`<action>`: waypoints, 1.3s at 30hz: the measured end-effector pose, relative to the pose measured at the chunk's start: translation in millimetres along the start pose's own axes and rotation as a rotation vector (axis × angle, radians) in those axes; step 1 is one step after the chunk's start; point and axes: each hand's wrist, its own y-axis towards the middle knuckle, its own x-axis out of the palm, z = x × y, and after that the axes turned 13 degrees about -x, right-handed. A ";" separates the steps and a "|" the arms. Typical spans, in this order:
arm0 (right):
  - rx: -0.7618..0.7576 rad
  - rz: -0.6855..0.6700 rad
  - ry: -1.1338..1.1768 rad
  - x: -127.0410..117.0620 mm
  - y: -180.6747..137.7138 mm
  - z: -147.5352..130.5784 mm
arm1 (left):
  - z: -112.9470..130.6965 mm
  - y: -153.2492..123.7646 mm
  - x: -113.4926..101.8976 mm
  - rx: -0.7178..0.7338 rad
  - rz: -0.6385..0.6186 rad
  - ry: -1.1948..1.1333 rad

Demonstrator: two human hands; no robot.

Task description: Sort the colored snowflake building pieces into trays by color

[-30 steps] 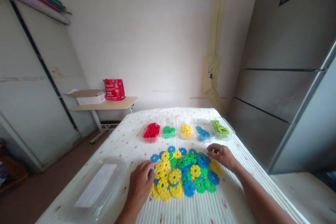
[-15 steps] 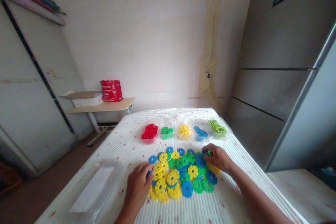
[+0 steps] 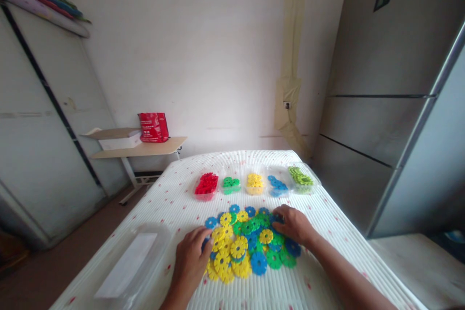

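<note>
A heap of flower-shaped plastic discs with notched rims lies on the covered table, with yellow discs (image 3: 239,247) mostly on the left and green discs (image 3: 273,258) and blue discs (image 3: 258,263) mixed on the right. At the heap's left edge, my left hand (image 3: 192,259) has its thumb and forefinger bent around a blue disc (image 3: 206,242), partly hidden by the fingers. Over the back right of the heap, my right hand (image 3: 295,225) reaches down with thumb and fingers apart, touching the blue discs there. Its palm covers some pieces.
Behind the heap stands a row of clear tubs holding red pieces (image 3: 207,183), green pieces (image 3: 231,184), yellow pieces (image 3: 255,181), blue pieces (image 3: 278,185) and light green pieces (image 3: 301,177). A clear plastic lid or tray (image 3: 160,242) with white paper lies at left. A fridge (image 3: 363,121) stands right.
My right hand has moved a little left and inward over the heap, covering a yellow disc that showed beneath it. My left hand has stayed at the left edge.
</note>
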 end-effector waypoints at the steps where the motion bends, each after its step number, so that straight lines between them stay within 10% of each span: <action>1: 0.008 0.006 0.003 -0.3 0.3 -0.3 | 0.1 0.0 0.1 -0.004 -0.002 0.000; 21: 0.161 0.332 -0.317 -49.4 56.0 31.8 | 3.7 -1.0 -1.9 -0.067 -0.066 -0.003; 31: -0.164 0.293 -0.284 -0.3 3.8 34.9 | 7.0 -2.3 -3.3 -0.091 -0.090 -0.022; 39: -0.011 0.271 -0.123 14.9 -6.6 51.3 | 16.6 8.7 -8.4 -0.127 -0.086 -0.042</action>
